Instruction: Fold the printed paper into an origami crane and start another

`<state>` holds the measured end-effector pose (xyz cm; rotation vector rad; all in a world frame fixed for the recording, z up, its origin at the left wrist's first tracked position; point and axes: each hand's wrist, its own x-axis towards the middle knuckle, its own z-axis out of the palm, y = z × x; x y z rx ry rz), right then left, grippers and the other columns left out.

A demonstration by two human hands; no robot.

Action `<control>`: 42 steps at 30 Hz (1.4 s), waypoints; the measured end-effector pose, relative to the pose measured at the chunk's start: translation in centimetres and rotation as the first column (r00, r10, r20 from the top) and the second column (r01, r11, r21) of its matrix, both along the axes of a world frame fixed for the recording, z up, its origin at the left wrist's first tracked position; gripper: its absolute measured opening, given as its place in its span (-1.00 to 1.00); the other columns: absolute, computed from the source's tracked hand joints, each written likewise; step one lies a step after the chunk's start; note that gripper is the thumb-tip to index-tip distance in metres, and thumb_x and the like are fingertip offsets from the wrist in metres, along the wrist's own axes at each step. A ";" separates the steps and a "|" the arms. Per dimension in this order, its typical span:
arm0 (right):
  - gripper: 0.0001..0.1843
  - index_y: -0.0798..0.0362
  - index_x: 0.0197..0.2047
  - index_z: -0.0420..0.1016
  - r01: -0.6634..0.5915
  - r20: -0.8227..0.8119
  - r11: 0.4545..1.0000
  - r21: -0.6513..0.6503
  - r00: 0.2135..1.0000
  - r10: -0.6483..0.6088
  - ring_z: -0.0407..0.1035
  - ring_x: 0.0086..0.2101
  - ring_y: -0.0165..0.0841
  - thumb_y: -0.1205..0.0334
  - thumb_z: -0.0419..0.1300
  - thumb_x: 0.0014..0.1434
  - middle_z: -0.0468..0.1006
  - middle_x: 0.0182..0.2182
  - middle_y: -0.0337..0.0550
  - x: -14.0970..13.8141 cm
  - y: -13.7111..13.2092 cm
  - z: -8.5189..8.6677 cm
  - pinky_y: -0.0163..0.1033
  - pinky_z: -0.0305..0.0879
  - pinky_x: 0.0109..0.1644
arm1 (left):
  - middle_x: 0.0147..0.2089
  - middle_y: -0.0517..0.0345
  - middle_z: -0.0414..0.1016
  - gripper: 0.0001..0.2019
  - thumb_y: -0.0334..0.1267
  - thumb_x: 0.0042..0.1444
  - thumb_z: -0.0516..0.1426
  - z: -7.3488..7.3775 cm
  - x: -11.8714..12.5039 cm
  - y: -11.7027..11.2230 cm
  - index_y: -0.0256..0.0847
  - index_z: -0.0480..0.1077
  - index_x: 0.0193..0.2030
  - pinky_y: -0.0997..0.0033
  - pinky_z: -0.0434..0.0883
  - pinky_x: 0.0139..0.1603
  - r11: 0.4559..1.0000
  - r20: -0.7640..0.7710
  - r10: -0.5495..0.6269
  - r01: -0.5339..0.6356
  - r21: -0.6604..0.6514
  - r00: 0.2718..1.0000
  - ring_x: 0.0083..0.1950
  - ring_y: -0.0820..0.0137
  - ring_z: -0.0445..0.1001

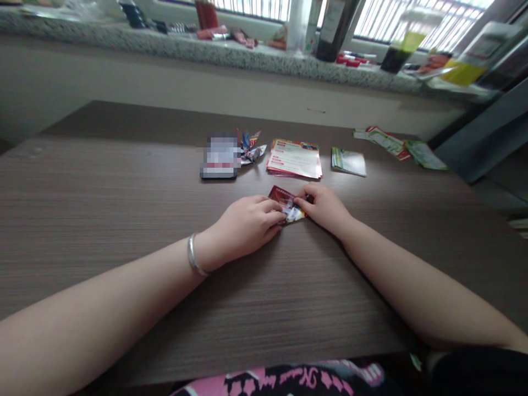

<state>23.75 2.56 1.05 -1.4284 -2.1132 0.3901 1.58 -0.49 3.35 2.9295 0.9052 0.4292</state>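
While the brown wooden table (124, 220) fills pretty much the whole view, a speckled stone ledge (231, 52) runs along the back under the window. It's loaded with bottles and clutter that's too blurry to name.

Both forearms reach across the table and meet near the middle. The left hand (247, 225) is curled with its fingers bunched tight, and the right hand (324, 206) has thumb and fingertips pressed close together.

Past the hands sits a stack of red-and-white leaflets (295, 158), with a phone (220, 157) to its left and a green leaflet (348, 161) to its right. A paper crane (251, 148) sits between phone and stack.

The folded paper (289, 204) lies on the table right between the two hands, pinched from both sides, its red part poking out on the far side. There's a silver bangle (193, 256) on the left wrist too.
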 end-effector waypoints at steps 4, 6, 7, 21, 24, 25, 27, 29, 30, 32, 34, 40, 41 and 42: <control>-0.90 0.05 -0.44 0.51 0.004 -0.011 1.000 -0.011 1.000 -0.004 0.34 -0.40 -0.35 0.29 0.23 0.11 0.52 -0.46 -0.20 0.0 0.0 -0.1 -0.24 0.21 -0.27 | 0.04 -0.01 0.53 -0.69 -0.23 0.32 -0.03 -0.4 -0.1 0.1 -0.19 0.51 -0.03 0.20 0.42 0.07 1.000 -0.008 -0.010 0.010 0.026 1.000 0.02 0.21 0.45; -0.90 0.05 -0.44 0.51 0.008 -0.015 1.000 -0.017 1.000 -0.008 0.34 -0.40 -0.35 0.29 0.23 0.11 0.52 -0.46 -0.20 -0.1 0.0 -0.2 -0.24 0.21 -0.27 | 0.04 -0.03 0.53 -0.70 -0.24 0.31 -0.03 -0.3 -0.2 0.0 -0.20 0.50 -0.02 0.18 0.42 0.08 0.999 -0.019 -0.015 0.016 0.034 1.000 0.03 0.20 0.45; -0.90 0.05 -0.44 0.51 0.010 -0.018 1.000 -0.020 1.000 -0.010 0.34 -0.40 -0.35 0.29 0.23 0.11 0.51 -0.47 -0.20 -0.1 0.0 -0.2 -0.23 0.21 -0.27 | 0.04 -0.03 0.53 -0.70 -0.24 0.31 -0.03 -0.2 -0.2 0.0 -0.21 0.50 -0.01 0.17 0.42 0.08 0.999 -0.022 -0.019 0.020 0.036 1.000 0.03 0.20 0.45; -0.88 0.07 -0.37 0.56 -0.087 -0.089 0.991 -0.102 0.993 0.078 0.30 -0.44 -0.40 0.23 0.23 0.16 0.51 -0.48 -0.21 0.1 0.0 -0.4 -0.27 0.16 -0.32 | -0.04 0.00 0.53 -0.70 -0.18 0.13 0.15 -0.8 -0.5 1.8 -0.27 0.39 -0.04 0.20 0.42 0.07 0.755 0.436 0.535 -0.177 -0.631 0.724 -0.02 0.27 0.50; -0.89 0.07 -0.38 0.56 -0.102 -0.088 0.989 -0.107 0.992 0.093 0.31 -0.43 -0.40 0.24 0.24 0.14 0.53 -0.45 -0.20 0.1 -0.1 -0.5 -0.27 0.17 -0.31 | -0.12 0.04 0.57 -0.73 -0.17 0.13 0.15 -0.8 -0.6 2.1 -0.28 0.42 -0.08 0.28 0.46 -0.05 0.676 0.442 0.553 -0.071 -0.733 0.706 -0.11 0.32 0.54; -0.89 0.06 -0.39 0.56 -0.107 -0.087 0.988 -0.108 0.991 0.098 0.32 -0.42 -0.39 0.25 0.25 0.14 0.54 -0.44 -0.20 0.1 -0.1 -0.4 -0.27 0.18 -0.30 | -0.16 0.06 0.58 -0.74 -0.16 0.13 0.16 -0.8 -0.6 2.1 -0.27 0.43 -0.10 0.31 0.47 -0.09 0.666 0.430 0.554 -0.069 -0.743 0.713 -0.15 0.33 0.55; -0.89 0.06 -0.40 0.56 -0.134 -0.079 0.985 -0.107 0.989 0.126 0.34 -0.40 -0.39 0.25 0.25 0.13 0.56 -0.43 -0.19 0.1 -0.2 -0.3 -0.26 0.19 -0.29 | -0.24 0.11 0.59 -0.77 -0.15 0.10 0.19 -0.8 -0.7 2.1 -0.26 0.45 -0.17 0.35 0.47 -0.17 0.675 0.399 0.556 -0.117 -0.728 0.729 -0.23 0.35 0.55; -0.89 0.06 -0.40 0.56 -0.185 -0.067 0.978 -0.100 0.982 0.179 0.35 -0.38 -0.38 0.24 0.26 0.14 0.57 -0.42 -0.19 0.1 -0.2 -0.2 -0.26 0.19 -0.27 | -0.29 0.14 0.59 -0.80 -0.15 0.09 0.21 -0.9 -0.7 2.1 -0.24 0.46 -0.24 0.37 0.46 -0.20 0.708 0.382 0.559 -0.185 -0.681 0.736 -0.27 0.37 0.55; -0.89 0.06 -0.40 0.56 -0.212 -0.061 0.973 -0.095 0.977 0.207 0.36 -0.37 -0.38 0.24 0.27 0.14 0.57 -0.42 -0.19 0.0 -0.2 -0.2 -0.26 0.19 -0.27 | -0.30 0.15 0.59 -0.82 -0.17 0.08 0.22 -1.0 -0.7 2.2 -0.24 0.46 -0.26 0.37 0.46 -0.20 0.723 0.380 0.559 -0.210 -0.658 0.737 -0.28 0.38 0.55; -0.90 0.07 -0.39 0.56 -0.243 -0.051 0.966 -0.084 0.970 0.239 0.36 -0.36 -0.37 0.25 0.27 0.14 0.58 -0.42 -0.19 -0.1 -0.3 -0.1 -0.26 0.19 -0.26 | -0.31 0.16 0.59 -0.83 -0.21 0.07 0.23 -1.2 -0.7 2.2 -0.23 0.45 -0.23 0.36 0.47 -0.19 0.733 0.384 0.559 -0.222 -0.642 0.735 -0.29 0.38 0.56; -0.91 0.07 -0.39 0.57 -0.233 -0.043 0.969 -0.076 0.972 0.231 0.36 -0.36 -0.38 0.26 0.28 0.13 0.58 -0.42 -0.19 -0.2 -0.4 0.0 -0.26 0.18 -0.26 | -0.32 0.16 0.60 -0.77 -0.26 0.05 0.23 -1.3 -0.7 2.3 -0.23 0.41 -0.14 0.37 0.48 -0.21 0.707 0.396 0.572 -0.187 -0.682 0.719 -0.30 0.37 0.57; -0.93 0.05 -0.38 0.58 -0.199 -0.034 0.977 -0.077 0.980 0.197 0.36 -0.39 -0.38 0.25 0.30 0.12 0.58 -0.43 -0.20 -0.3 -0.4 -0.2 -0.26 0.18 -0.28 | -0.34 0.12 0.62 -0.71 -0.29 0.04 0.24 -1.3 -0.7 2.2 -0.27 0.38 -0.08 0.41 0.49 -0.30 0.638 0.425 0.609 -0.096 -0.764 0.669 -0.31 0.35 0.60; -0.93 0.05 -0.38 0.58 -0.203 -0.040 0.976 -0.077 0.979 0.200 0.36 -0.39 -0.38 0.25 0.30 0.12 0.58 -0.43 -0.20 -0.3 -0.4 -0.2 -0.26 0.18 -0.28 | -0.34 0.11 0.62 -0.71 -0.28 0.03 0.25 -1.3 -0.7 2.2 -0.27 0.40 -0.09 0.41 0.49 -0.31 0.637 0.426 0.611 -0.095 -0.765 0.667 -0.30 0.35 0.60; -0.93 0.05 -0.38 0.58 -0.206 -0.047 0.975 -0.078 0.978 0.202 0.36 -0.39 -0.38 0.25 0.31 0.11 0.58 -0.42 -0.20 -0.3 -0.4 -0.3 -0.26 0.18 -0.29 | -0.34 0.11 0.62 -0.71 -0.28 0.03 0.25 -1.3 -0.7 2.2 -0.27 0.41 -0.10 0.42 0.49 -0.31 0.638 0.428 0.611 -0.095 -0.764 0.666 -0.30 0.34 0.60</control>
